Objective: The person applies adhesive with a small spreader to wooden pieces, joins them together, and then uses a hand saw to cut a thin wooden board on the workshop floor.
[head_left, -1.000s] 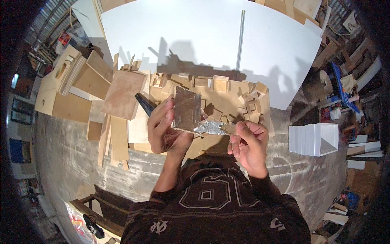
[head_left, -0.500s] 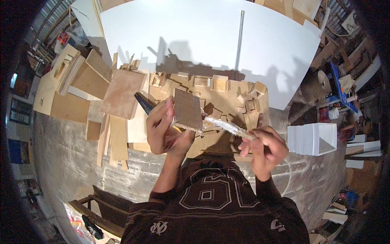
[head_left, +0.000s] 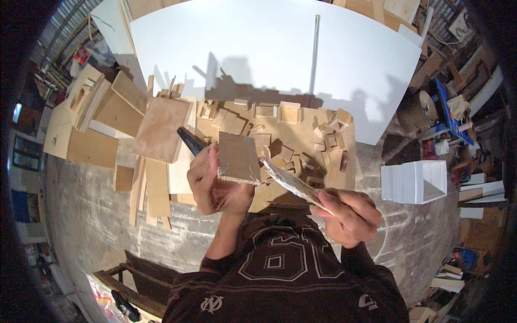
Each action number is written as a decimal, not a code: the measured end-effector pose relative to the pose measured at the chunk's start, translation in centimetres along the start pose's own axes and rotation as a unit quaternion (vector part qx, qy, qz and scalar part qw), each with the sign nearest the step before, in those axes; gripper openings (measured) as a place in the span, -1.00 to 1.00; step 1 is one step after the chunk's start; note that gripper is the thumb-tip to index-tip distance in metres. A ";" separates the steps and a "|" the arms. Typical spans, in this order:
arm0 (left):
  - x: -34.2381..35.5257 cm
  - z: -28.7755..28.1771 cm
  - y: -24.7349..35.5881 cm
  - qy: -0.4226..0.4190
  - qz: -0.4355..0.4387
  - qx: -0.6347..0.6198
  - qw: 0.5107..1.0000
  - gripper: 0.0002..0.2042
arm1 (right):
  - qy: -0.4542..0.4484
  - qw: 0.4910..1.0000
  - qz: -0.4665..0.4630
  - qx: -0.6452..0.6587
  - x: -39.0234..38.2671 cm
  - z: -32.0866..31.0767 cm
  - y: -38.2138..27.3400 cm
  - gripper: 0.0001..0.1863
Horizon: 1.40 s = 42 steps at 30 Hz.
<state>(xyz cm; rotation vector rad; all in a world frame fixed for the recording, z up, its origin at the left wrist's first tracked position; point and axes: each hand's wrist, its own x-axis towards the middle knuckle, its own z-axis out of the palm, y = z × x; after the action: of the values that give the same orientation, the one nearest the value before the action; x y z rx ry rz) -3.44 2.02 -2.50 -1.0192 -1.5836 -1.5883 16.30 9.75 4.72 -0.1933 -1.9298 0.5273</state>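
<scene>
My left hand [head_left: 215,183] grips a small square brown board [head_left: 237,158] held up in front of my chest. A strip of clear shiny film [head_left: 291,183] runs from the board's lower right corner down to my right hand [head_left: 349,215], which is closed on the strip's free end, lower and to the right of the board. Below both hands lies a heap of small wooden blocks and offcuts [head_left: 301,145] on a plywood sheet.
A large white panel [head_left: 269,48] with a thin metal rod [head_left: 314,54] lies beyond the blocks. Plywood squares and slats [head_left: 156,129] are stacked at the left. A white open box [head_left: 414,180] stands on the concrete floor at the right. A dark tool [head_left: 189,141] lies behind my left hand.
My right hand has moved down and to the right, away from the board, and the shiny film that was bunched at the board's edge is now stretched into a long strip.
</scene>
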 end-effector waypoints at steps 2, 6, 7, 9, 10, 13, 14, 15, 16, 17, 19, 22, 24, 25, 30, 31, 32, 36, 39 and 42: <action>-0.1 -0.1 0.1 -0.005 -0.014 -0.025 1.000 -0.21 | -0.012 1.000 -0.012 0.021 -0.2 0.7 0.1 -0.53; 0.2 -0.1 0.6 -0.004 -0.035 -0.052 0.998 -0.22 | 0.043 0.996 -0.037 0.068 -1.2 1.4 0.5 -0.52; 0.1 -0.1 0.7 -0.002 -0.041 -0.059 0.997 -0.22 | 0.003 1.000 -0.010 0.017 -1.1 0.4 0.1 -0.51; -0.4 0.0 0.5 0.006 -0.057 -0.080 0.995 -0.21 | -0.019 0.999 0.020 -0.021 -0.6 0.4 0.0 -0.52; -0.4 0.0 0.7 0.006 -0.054 -0.082 0.995 -0.21 | -0.030 0.998 0.036 -0.040 -0.5 0.4 0.0 -0.53; -0.2 0.3 0.9 0.012 -0.062 -0.090 0.994 -0.22 | 0.030 0.999 0.008 0.040 -1.3 1.8 0.1 -0.55; -0.4 0.3 0.8 0.018 -0.076 -0.096 0.992 -0.23 | 0.050 0.997 -0.007 0.064 -1.3 2.1 0.1 -0.56; -0.6 0.4 0.7 0.025 -0.091 -0.104 0.990 -0.24 | 0.073 0.996 -0.024 0.033 -1.6 2.1 0.3 -0.55; -0.7 0.4 0.7 0.032 -0.102 -0.113 0.988 -0.24 | 0.048 0.999 -0.003 -0.001 -1.6 1.7 0.4 -0.55; -0.8 0.5 0.8 0.039 -0.113 -0.123 0.985 -0.24 | 0.022 0.999 0.018 -0.034 -1.6 1.0 0.3 -0.55; -0.6 0.5 0.9 0.035 -0.117 -0.142 0.982 -0.24 | -0.023 0.996 0.042 -0.073 -1.4 0.6 -0.1 -0.56; -0.5 0.3 0.8 0.008 -0.104 -0.141 0.985 -0.25 | 0.024 0.999 0.021 0.006 -1.3 1.6 -0.8 -0.65; -0.5 0.1 0.4 -0.006 -0.093 -0.093 0.991 -0.26 | 0.030 0.999 0.035 -0.001 -1.2 1.1 -1.0 -0.64; -0.5 0.1 0.1 -0.024 -0.085 -0.111 0.990 -0.27 | 0.030 0.998 0.044 -0.020 -1.2 0.7 -0.9 -0.64; 2.5 -0.9 0.4 -0.291 -0.248 -0.371 0.846 -0.34 | -0.004 0.999 0.018 -0.051 -0.2 -1.1 1.8 -0.56; 2.4 -0.9 -0.8 -0.351 -0.224 -0.422 0.805 -0.32 | -0.021 0.999 0.037 0.001 0.6 -1.9 2.7 -0.63; 2.2 -1.3 -0.9 -0.367 -0.262 -0.437 0.779 -0.34 | -0.026 0.997 0.057 0.033 1.2 -2.3 3.4 -0.66; 1.1 -2.7 -0.8 -0.457 -0.350 -0.503 0.644 -0.42 | -0.018 0.959 0.232 0.160 2.8 -2.4 4.0 -0.81; 1.7 -3.1 -0.6 -0.494 -0.325 -0.531 0.607 -0.41 | 0.013 0.889 0.398 0.225 3.1 -2.0 3.9 -0.72; 2.5 -3.2 -0.1 -0.517 -0.350 -0.552 0.553 -0.45 | 0.005 0.855 0.434 0.283 2.7 -1.5 4.4 -0.71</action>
<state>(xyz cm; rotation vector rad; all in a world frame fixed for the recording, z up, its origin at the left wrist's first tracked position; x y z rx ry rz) -4.97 -1.03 -0.21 -2.6114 -1.6031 -3.0502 16.09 15.11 5.48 -0.6879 -1.5056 1.6556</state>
